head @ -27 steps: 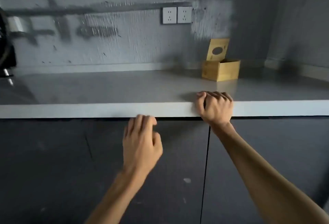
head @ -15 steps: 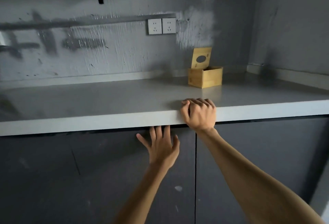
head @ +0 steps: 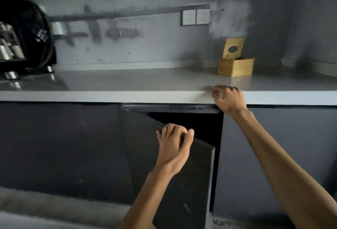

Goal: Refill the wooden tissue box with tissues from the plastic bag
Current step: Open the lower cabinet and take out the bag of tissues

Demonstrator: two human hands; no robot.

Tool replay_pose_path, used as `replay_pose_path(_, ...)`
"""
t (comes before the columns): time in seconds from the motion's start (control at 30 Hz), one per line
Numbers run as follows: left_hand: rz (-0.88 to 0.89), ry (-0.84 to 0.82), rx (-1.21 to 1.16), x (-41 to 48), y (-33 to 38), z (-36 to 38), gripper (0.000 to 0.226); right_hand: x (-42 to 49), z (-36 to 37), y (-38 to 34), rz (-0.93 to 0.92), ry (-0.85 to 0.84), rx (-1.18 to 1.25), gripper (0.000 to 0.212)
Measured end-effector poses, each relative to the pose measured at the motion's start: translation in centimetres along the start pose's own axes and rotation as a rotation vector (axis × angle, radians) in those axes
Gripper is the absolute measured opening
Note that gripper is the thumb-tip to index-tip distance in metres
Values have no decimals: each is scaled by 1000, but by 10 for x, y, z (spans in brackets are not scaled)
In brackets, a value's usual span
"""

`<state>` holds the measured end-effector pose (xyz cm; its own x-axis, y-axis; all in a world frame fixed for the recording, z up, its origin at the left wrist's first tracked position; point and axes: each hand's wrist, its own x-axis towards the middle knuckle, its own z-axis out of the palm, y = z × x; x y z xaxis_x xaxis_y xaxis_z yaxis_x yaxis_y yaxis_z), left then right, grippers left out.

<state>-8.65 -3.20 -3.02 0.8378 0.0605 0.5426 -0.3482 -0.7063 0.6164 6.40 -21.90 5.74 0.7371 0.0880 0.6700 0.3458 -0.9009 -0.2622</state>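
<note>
**Fingers of the left hand hooked over the cupboard door as it swung out**

Half a second earlier the door was shut flush under the table, and the left hand lay flat against its top with straight fingers. Now those fingers were curled over the door's upper edge, thumb on the near side, gripping it. The door stood angled out into the room, hinged on its left. Behind it showed the cupboard, black inside, with nothing to be made out.

The right hand held the same place as before, its fingers bent tightly over the front edge of the table, seemingly as a brace.

No plastic bag was in view anywhere. The opened door probably meant the search for it had begun, so the refill itself was not yet started.

The tissue box sat well back on the table, near the wall, to the right of the sockets. It was far from both hands. It stood upright with its mouth open to the ceiling and one corner turned towards the camera. The body looked close to square, so its long axis could not be told. Its lid stood on end behind it, tilted back towards the wall, longer side running upward, round hole facing the room.
</note>
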Motion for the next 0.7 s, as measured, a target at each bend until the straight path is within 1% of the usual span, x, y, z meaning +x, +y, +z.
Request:
replay_pose_path(0.03,-13,30,-39,-15,1,-13,33,-7,-1,-12,-23,18,36,38)
replay_pose_path(0.07,-26,48,-81,-29,0,-26,34,-15,1,-28,-68,20,138,42)
replay_pose_path(0.1,-35,53,-132,-43,-2,-41,33,-22,8,-51,-151,-5,301,44)
replay_pose_path(0.13,-40,47,-179,-54,-8,-57,29,-30,16,-82,-267,-70,473,43)
replay_pose_path(0.17,-51,24,-211,-62,-15,-72,24,-40,27,-115,-396,-174,602,41)
replay_pose_path(0.23,-89,-66,-266,-77,-28,-107,21,-67,50,-184,-627,-412,712,38)
replay_pose_path(0.27,-108,-112,-307,-82,-32,-122,22,-81,65,-210,-696,-523,742,41)
replay_pose_path(0.3,-139,-144,-336,-90,-36,-140,22,-95,80,-237,-718,-602,796,48)
replay_pose_path(0.33,-167,-176,-354,-98,-39,-155,23,-107,93,-257,-677,-626,854,55)
replay_pose_path(0.37,-191,-213,-369,-105,-42,-168,22,-114,104,-271,-596,-590,895,57)
replay_pose_path(0.4,-215,-233,-380,-115,-45,-181,21,-122,110,-284,-520,-518,922,58)
replay_pose_path(0.47,-258,-212,-451,-132,-50,-204,13,-131,113,-306,-398,-378,963,62)
replay_pose_path(0.5,-289,-179,-502,-139,-51,-214,14,-136,112,-317,-342,-309,972,63)
replay_pose_path(0.57,-367,-132,-582,-147,-50,-230,31,-145,112,-334,-292,-195,951,59)
replay_pose_path(0.63,-447,-117,-641,-152,-53,-243,50,-153,116,-344,-296,-153,923,58)
replay_pose_path(0.7,-519,-112,-688,-153,-60,-258,56,-154,121,-353,-277,-133,931,62)
